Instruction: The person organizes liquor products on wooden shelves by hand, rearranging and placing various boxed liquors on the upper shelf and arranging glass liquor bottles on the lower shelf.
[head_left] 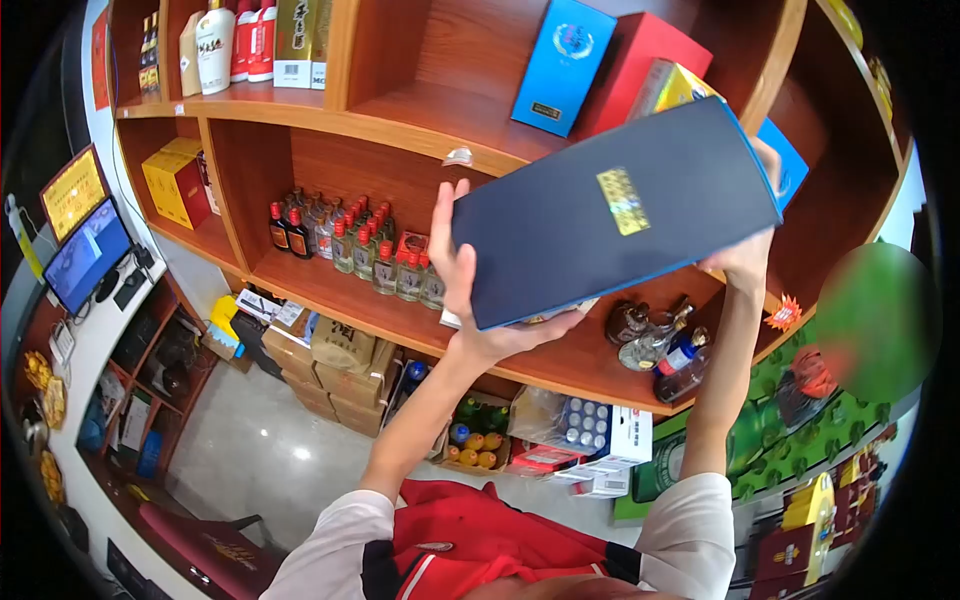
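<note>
Head view: dark box (pixel 560 215) up in the air in front of the wooden shelf (pixel 330 305), held in both hands, tilted, its right end higher. Gold label (pixel 622 200) on the broad face. Left grip (pixel 480 325) closed on the box's left end, fingers spread along edge and underside. Right grip (pixel 745 250) closed on the right end, fingers partly hidden behind it.

Upper shelf, beyond the box: blue box (pixel 565 65) and red box (pixel 650 50), both leaning. Middle shelf, left of the left grip: group of bottles (pixel 365 250), many with red caps. Same level, right: glass decanters (pixel 650 340), below the dark box. Under the shelf: cartons (pixel 335 375) at left, crate of orange-topped bottles (pixel 475 445) nearer the middle. Far left: monitor (pixel 88 255) on the white table (pixel 140 325).
</note>
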